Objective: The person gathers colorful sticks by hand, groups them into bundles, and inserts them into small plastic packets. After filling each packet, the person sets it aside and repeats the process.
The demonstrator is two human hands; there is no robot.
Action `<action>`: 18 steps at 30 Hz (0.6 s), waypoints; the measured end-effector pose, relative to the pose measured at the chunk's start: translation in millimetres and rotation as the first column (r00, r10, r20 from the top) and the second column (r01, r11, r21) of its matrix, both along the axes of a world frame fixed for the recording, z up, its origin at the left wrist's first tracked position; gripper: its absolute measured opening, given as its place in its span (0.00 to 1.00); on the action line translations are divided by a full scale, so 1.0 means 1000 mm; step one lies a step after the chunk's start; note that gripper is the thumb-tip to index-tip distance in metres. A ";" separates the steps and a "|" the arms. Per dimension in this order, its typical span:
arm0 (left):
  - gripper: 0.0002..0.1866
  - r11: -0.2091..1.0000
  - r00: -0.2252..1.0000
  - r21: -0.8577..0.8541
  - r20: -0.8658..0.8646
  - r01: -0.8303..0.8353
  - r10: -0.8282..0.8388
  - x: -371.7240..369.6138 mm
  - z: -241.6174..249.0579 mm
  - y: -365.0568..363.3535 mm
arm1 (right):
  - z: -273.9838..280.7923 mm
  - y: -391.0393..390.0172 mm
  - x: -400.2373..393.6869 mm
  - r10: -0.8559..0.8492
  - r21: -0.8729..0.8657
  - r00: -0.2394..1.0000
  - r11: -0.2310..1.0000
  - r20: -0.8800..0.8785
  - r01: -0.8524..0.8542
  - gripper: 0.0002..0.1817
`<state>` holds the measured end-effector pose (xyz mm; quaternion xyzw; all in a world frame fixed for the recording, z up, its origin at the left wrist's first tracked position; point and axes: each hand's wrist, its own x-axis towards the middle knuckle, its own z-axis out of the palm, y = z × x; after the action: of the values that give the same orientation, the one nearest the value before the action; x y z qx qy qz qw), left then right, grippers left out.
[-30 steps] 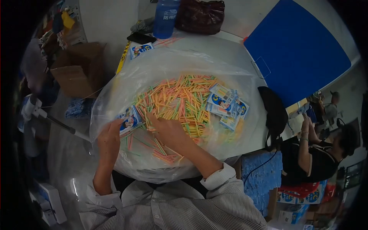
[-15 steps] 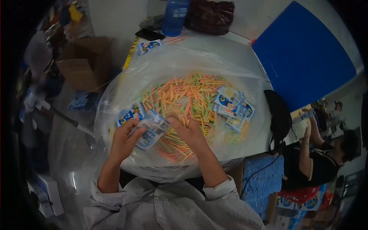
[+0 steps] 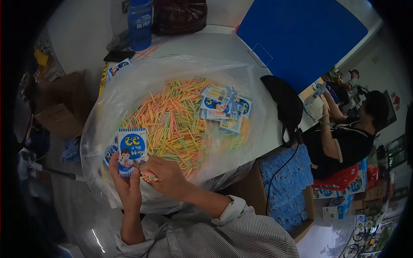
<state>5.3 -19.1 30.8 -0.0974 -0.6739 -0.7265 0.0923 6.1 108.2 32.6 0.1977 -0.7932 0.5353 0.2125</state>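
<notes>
Table (image 3: pixel 215 45) is crowded. Loose sticks (image 3: pixel 172 116) heaped mid-table on a plastic sheet (image 3: pixel 97 129), right in front of both hands. Printed packets (image 3: pixel 215 105) overlap at the right of the heap; another packet (image 3: pixel 110 152) is partly hidden behind the one in hand. Far edge: blue bottle (image 3: pixel 140 28), dark bag (image 3: pixel 180 17), black phone (image 3: pixel 119 56). Right: blue panel (image 3: pixel 301 38), black cap (image 3: pixel 282 101) near the table edge. Below the cap, a carton (image 3: pixel 234 189) full of blue pieces (image 3: pixel 286 185), cable running across. Seated co-worker (image 3: pixel 344 142) beyond, own hands on some sheet.

Left hand (image 3: pixel 127 185) pinches a packet (image 3: pixel 132 150) upright at its lower part, in front of the heap's left side. Right hand (image 3: pixel 165 174) is closed around a small bundle of sticks (image 3: pixel 148 175) by the packet's lower right corner; cannot tell whether the ends are inside.

Held packet: yellow rounded characters on blue oval, cartoon figure, smaller lettering unreadable. Bottle has white characters, too blurred.

Sticks thin, straight, pink, yellow, green. Sheet translucent, crinkled. Bag shiny, wrinkled. Carton brown cardboard.
</notes>
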 end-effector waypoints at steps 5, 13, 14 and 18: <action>0.28 0.989 0.982 0.066 0.146 -0.128 0.118 -0.002 -0.010 -0.001 | -0.015 -0.006 0.001 -0.001 -0.151 0.998 0.988 0.064 0.010 0.08; 0.49 0.960 0.978 -0.232 -0.169 -0.158 0.120 -0.016 -0.005 -0.028 | -0.019 0.001 0.001 0.428 -0.710 0.769 0.703 0.475 0.047 0.05; 0.49 0.881 0.961 -0.438 -0.270 -0.179 0.061 -0.020 -0.001 -0.036 | -0.019 0.004 0.001 0.477 -0.746 0.755 0.665 0.450 0.024 0.05; 0.30 0.974 0.941 -0.139 0.313 0.178 -0.128 -0.016 0.002 -0.048 | -0.010 0.006 0.002 0.513 -0.726 0.692 0.687 0.508 0.024 0.06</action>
<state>-10.6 -67.2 32.9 -0.0446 -0.7283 -0.6794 -0.0772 7.7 114.5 23.0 0.0082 -0.5204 0.8461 -0.1148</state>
